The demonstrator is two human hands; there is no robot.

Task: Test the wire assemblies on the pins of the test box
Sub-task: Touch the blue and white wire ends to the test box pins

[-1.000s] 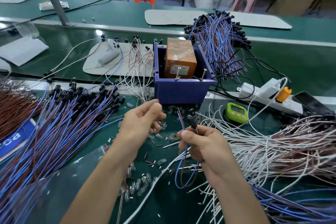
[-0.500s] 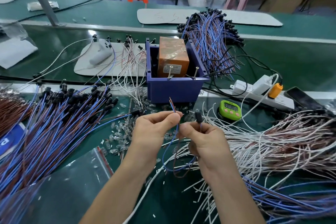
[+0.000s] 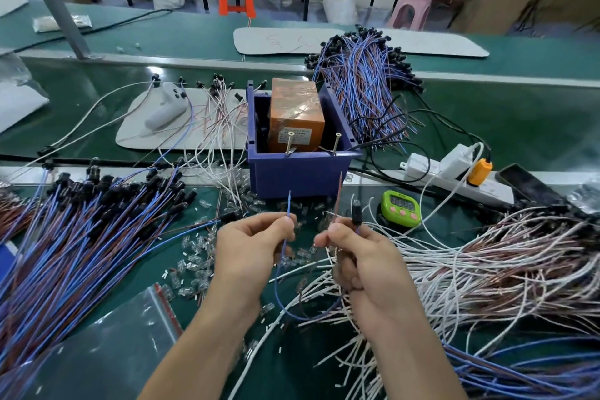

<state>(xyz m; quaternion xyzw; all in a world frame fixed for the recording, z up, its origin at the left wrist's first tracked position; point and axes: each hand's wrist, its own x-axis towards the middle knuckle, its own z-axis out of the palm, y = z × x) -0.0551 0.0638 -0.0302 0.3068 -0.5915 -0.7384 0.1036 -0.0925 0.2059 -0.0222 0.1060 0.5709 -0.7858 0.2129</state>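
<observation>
- Wire assembly [image 3: 279, 282] hung between both hands, just short of the test box [image 3: 298, 172]; neither lead touched the pins [image 3: 290, 141].
- Left hand [image 3: 256, 243] kept its grip pinched on the blue lead [image 3: 289, 204]; right hand [image 3: 360, 256] had its grip clamped on the brown lead [image 3: 338, 195].
- Heaps [image 3: 81, 237] covered the table [image 3: 519, 127]; plenty left, I judged.

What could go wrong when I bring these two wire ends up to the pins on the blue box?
The blue wire pinched in your left hand and the brown wire in your right hand stick up long and thin, so they may flex and miss the two pins. Their slack below your hands hangs among the white wires and could snag.
</observation>
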